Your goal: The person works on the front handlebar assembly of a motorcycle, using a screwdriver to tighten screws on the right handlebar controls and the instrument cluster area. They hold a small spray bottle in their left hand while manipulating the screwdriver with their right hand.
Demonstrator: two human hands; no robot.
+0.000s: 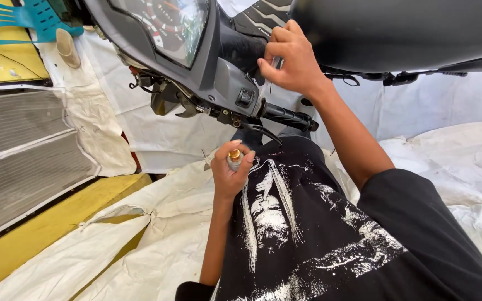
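Note:
My left hand [229,174] is closed around a small bottle [234,158] with a gold cap, held upright in front of my black printed shirt. My right hand [290,58] is raised against the dark body of a motorbike [218,72], just above the black handlebar grip [285,116]. Its fingers are pinched on a small silvery item [277,62] that is mostly hidden. The speedometer [168,25] sits at the upper left of the hand. A black seat or panel [397,30] fills the top right.
White cloth sheeting [453,161] covers the ground and the wall behind the bike. A yellow floor strip [46,223] and a grey ribbed metal panel [23,156] lie at the left. A turquoise plastic object [23,19] and a beige sandal [67,49] are at the top left.

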